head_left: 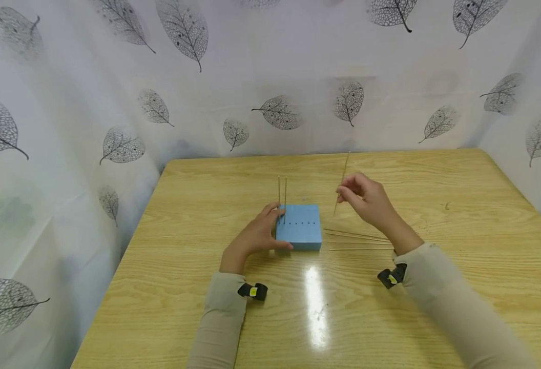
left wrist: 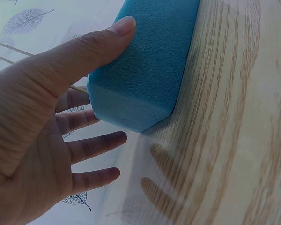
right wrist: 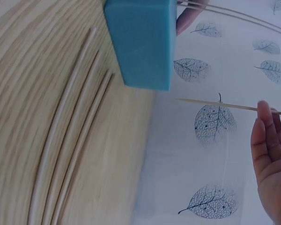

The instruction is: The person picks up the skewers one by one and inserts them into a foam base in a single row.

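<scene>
A blue foam block [head_left: 304,233] with a row of small dark holes across its top lies on the table. Two thin wooden skewers [head_left: 285,197] stand upright in its left end. My left hand [head_left: 258,233] holds that end, thumb on the near side and fingers at the far side; two of its fingers stick out past the block in the left wrist view. To the right of the block and above the table, my right hand [head_left: 361,197] pinches another skewer [right wrist: 215,103] between thumb and fingers. Its pointed lower end is apart from the block.
Several loose skewers [right wrist: 68,108] lie on the wooden table [head_left: 183,256], right of the block and under my right forearm. A white curtain [head_left: 270,61] with leaf prints hangs behind the table and along both sides.
</scene>
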Demonstrator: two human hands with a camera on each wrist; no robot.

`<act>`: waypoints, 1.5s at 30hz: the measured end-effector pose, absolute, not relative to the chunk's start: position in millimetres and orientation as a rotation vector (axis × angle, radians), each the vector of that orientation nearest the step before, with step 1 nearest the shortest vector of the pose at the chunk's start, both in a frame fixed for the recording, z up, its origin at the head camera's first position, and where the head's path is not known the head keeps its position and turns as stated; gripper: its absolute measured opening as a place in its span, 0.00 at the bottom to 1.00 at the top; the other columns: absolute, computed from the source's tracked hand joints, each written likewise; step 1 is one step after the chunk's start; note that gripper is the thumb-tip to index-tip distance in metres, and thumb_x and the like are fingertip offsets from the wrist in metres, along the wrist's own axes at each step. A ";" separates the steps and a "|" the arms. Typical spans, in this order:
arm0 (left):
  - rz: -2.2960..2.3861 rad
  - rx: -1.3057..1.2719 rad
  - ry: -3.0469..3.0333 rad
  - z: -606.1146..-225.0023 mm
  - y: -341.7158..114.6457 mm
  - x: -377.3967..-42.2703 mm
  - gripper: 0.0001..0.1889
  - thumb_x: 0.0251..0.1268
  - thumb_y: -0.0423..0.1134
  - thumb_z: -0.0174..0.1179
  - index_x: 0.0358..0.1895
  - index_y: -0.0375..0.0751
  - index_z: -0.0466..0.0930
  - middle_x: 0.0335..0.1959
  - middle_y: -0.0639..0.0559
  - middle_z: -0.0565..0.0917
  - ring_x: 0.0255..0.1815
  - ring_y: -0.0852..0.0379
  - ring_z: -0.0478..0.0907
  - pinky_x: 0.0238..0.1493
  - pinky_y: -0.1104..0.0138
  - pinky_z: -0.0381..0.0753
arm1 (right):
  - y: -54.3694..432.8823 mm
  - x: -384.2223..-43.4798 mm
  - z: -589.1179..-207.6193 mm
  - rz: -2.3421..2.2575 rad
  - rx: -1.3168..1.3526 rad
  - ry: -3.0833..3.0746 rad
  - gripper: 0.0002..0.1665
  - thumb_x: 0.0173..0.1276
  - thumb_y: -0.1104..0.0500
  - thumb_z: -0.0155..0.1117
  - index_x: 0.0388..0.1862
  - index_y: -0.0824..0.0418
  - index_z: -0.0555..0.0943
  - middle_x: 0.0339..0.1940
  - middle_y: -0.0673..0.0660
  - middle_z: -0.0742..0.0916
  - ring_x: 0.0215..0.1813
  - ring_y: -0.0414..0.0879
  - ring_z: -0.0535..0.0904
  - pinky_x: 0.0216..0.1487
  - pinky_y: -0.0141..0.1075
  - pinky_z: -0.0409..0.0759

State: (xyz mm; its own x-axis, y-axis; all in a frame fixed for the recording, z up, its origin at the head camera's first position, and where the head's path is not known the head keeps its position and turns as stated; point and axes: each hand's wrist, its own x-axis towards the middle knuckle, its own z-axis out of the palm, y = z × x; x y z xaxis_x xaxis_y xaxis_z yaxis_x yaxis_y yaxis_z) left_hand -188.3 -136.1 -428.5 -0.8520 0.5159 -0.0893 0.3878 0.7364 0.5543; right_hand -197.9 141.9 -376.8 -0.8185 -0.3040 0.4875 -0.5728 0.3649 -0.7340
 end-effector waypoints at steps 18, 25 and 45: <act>0.809 0.717 2.715 -430.1 -138.1 -190.4 0.51 0.45 0.56 0.73 0.71 0.38 0.58 0.74 0.42 0.53 0.72 0.47 0.55 0.67 0.55 0.63 | 98.1 -198.9 -364.1 1.609 0.948 -2.327 0.04 0.69 0.69 0.55 0.38 0.71 0.75 0.32 0.61 0.84 0.33 0.47 0.83 0.38 0.33 0.82; 0.809 0.720 2.714 -428.8 -138.0 -189.7 0.51 0.45 0.55 0.72 0.72 0.38 0.57 0.74 0.42 0.52 0.72 0.47 0.55 0.67 0.55 0.63 | 81.9 -201.4 -368.7 1.605 1.026 -2.300 0.02 0.68 0.71 0.55 0.38 0.70 0.75 0.31 0.61 0.83 0.32 0.49 0.83 0.37 0.43 0.83; 0.814 0.721 2.696 -427.6 -137.0 -189.6 0.50 0.47 0.55 0.72 0.72 0.40 0.57 0.74 0.44 0.52 0.72 0.48 0.55 0.67 0.55 0.63 | 65.8 -206.9 -386.0 1.537 1.072 -2.372 0.03 0.69 0.69 0.56 0.37 0.70 0.74 0.30 0.58 0.83 0.32 0.48 0.82 0.35 0.35 0.81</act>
State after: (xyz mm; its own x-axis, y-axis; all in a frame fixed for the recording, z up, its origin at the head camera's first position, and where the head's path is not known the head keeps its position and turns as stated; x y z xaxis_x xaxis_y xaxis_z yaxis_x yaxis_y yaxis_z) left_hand -189.6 -137.0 -427.6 -0.8515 0.5185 -0.0784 0.3884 0.7241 0.5699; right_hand -206.9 65.8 -386.0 -0.7423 -0.4940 0.4527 -0.6150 0.2342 -0.7529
